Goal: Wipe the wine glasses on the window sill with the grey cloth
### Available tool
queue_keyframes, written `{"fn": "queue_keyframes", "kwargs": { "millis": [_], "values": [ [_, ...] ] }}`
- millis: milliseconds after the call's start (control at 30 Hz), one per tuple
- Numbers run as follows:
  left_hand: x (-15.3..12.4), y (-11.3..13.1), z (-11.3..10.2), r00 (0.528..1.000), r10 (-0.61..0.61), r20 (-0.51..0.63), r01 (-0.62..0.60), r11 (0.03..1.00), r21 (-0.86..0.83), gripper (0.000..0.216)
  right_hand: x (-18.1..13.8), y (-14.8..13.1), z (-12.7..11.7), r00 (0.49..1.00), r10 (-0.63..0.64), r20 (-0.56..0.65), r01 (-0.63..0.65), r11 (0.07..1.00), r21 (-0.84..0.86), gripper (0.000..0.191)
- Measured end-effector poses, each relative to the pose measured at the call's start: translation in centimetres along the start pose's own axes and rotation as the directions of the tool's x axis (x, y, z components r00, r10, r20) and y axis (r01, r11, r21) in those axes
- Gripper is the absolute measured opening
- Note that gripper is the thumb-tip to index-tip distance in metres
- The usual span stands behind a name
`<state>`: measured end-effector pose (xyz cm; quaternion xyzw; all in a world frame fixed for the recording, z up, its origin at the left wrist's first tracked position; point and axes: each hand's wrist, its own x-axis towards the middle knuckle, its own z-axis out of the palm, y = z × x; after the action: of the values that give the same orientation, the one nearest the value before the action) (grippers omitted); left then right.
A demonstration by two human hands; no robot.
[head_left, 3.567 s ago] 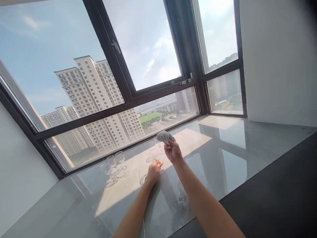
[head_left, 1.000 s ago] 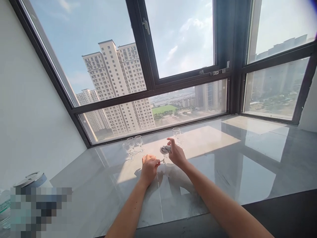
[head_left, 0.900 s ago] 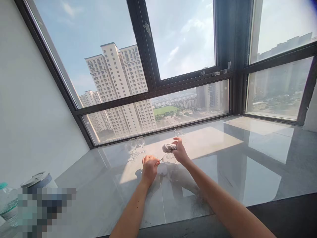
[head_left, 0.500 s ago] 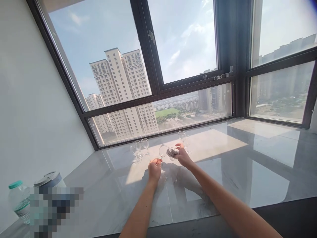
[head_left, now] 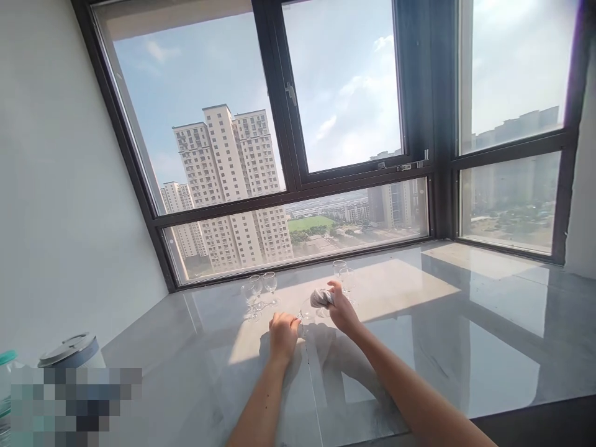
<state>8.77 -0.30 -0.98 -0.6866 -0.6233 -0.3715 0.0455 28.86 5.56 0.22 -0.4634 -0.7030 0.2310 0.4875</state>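
Observation:
My left hand (head_left: 284, 333) is closed around the stem end of a clear wine glass (head_left: 306, 308), which is tilted with its bowl toward the right. In my right hand (head_left: 343, 308) is a bunched grey-white cloth (head_left: 321, 298), held at the glass's bowl; the cloth hides part of the rim. Several clear stemmed glasses (head_left: 254, 287) stand upright in a group to the left, beyond my left hand. Just behind my right hand are two more stemmed glasses (head_left: 339, 269), partly covered by it.
The glossy grey tiled sill (head_left: 186, 372) carries bright sun patches and reflections. Dark window frames (head_left: 298, 262) border its far side. At the lower left stand a lidded cup (head_left: 69, 349) and a bottle with a green cap (head_left: 7, 357), both partly blurred by pixel blocks.
The camera view has tilted and shifted, so the cup and bottle sit further left. The cloth has moved slightly against the glass, covering more of its bowl. Both hands keep their hold.

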Motion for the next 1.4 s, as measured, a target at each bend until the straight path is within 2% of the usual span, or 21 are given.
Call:
{"fn": "queue_keyframes", "kwargs": {
  "millis": [167,300,567,700,833,967,1067,1200,1300,1400],
  "values": [
    [0.6,-0.4,0.4,0.999,0.032,-0.033,-0.033,0.999,-0.027,0.025,0.1,-0.9,-1.2,0.991,0.13,0.013,-0.125,0.975,-0.182,0.064],
    [0.7,-0.6,0.5,0.998,0.043,-0.041,-0.045,0.998,-0.039,0.026,0.1,-1.4,-1.5,0.98,0.198,-0.014,-0.196,0.954,-0.227,0.067],
    [1.0,-0.5,0.3,0.994,0.098,-0.051,-0.1,0.994,-0.041,0.024,0.3,-0.6,-1.4,0.968,0.239,-0.075,-0.251,0.929,-0.271,0.073],
    [0.9,-0.3,-0.2,0.995,0.088,-0.05,-0.091,0.994,-0.063,0.024,0.6,0.2,-1.0,0.984,0.174,-0.039,-0.178,0.977,-0.121,0.073],
    [0.7,-0.6,-0.5,0.996,0.083,-0.037,-0.084,0.996,-0.038,0.025,0.8,0.5,-1.1,0.992,0.065,0.105,-0.075,0.992,0.098,0.061],
    [0.7,-0.8,-0.7,0.994,0.11,-0.015,-0.11,0.994,-0.01,0.024,0.5,-0.2,-2.1,0.974,0.071,0.213,-0.117,0.97,0.213,0.043],
    [0.8,-0.6,-0.9,0.993,0.122,-0.01,-0.122,0.992,-0.015,0.025,0.3,-0.9,-2.6,0.975,0.108,0.196,-0.164,0.942,0.293,0.03],
    [0.8,-0.4,-1.1,0.988,0.151,-0.024,-0.152,0.988,-0.02,0.026,0.4,-1.4,-2.6,0.962,0.194,0.194,-0.254,0.897,0.361,0.033],
    [0.9,-0.5,-1.1,0.986,0.164,-0.038,-0.165,0.986,-0.02,0.025,0.5,-1.5,-2.4,0.933,0.227,0.278,-0.332,0.84,0.43,0.052],
    [0.9,-0.4,-1.2,0.985,0.17,-0.038,-0.171,0.985,-0.026,0.025,0.5,-1.3,-2.1,0.929,0.216,0.3,-0.337,0.826,0.451,0.062]
  ]
}}
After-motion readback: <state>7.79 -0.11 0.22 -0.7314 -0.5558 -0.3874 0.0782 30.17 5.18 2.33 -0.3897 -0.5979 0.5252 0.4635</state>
